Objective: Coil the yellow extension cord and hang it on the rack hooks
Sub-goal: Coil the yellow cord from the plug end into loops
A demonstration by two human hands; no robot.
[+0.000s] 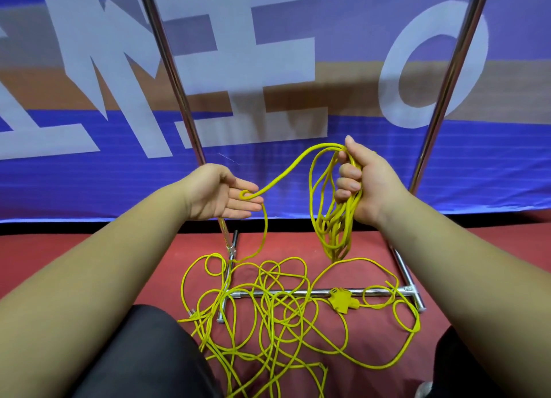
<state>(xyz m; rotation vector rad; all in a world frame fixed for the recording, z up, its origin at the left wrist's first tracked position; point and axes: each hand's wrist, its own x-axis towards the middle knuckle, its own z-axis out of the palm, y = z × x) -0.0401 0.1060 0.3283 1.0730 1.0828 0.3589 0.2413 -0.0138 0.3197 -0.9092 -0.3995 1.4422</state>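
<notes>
Yellow extension cord (334, 230) is split between your two hands and the red floor (89, 248) in the head view. Your right hand (362, 183) is the grip that matters: its fingers are curled tight round the top of a bundle of finished loops, which hang straight down from the fist, long axis vertical. From the top of that fist one strand runs down and to your left onto your left hand (220, 193), which lies palm up with its fingers straight, the cord draped across them and not clenched. From there the strand drops to the loose heap (268, 305) on the floor, below and between your hands, tangled over the rack base bar (298, 293) with the socket block (343, 300) lying on that bar. I judge your left hand the nearer one to feed the next loop rightward. No hooks show; only the rack uprights (170, 69) rise behind your hands.
</notes>
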